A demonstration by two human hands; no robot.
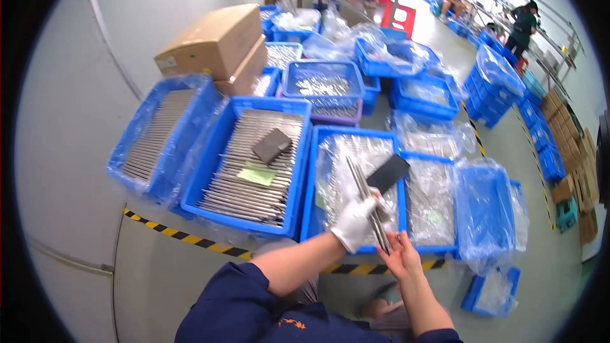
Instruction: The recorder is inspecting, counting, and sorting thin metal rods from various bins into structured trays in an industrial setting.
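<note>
My left hand (pixel 357 221), in a white glove, is closed around a few long, thin metal rods (pixel 360 179). My bare right hand (pixel 401 256) grips the lower end of the same rods with its fingertips. They slant above a blue crate (pixel 306 216) lined with clear plastic, where more metal parts lie. A black rectangular block (pixel 389 173) sits at that crate's right side, just beyond my gloved hand. To the left, another blue crate (pixel 297 200) holds rows of metal rods (pixel 244 194), with a dark grey block (pixel 272 145) and a pale green slip (pixel 256 174) on top.
A plastic-wrapped crate (pixel 159 181) of rods stands far left, with cardboard boxes (pixel 219 38) behind it. Blue bins (pixel 324 92) fill the back. On the right is a plastic-covered crate (pixel 486 216). Black-yellow floor tape (pixel 190 238) runs in front. Two people (pixel 523 25) are far right.
</note>
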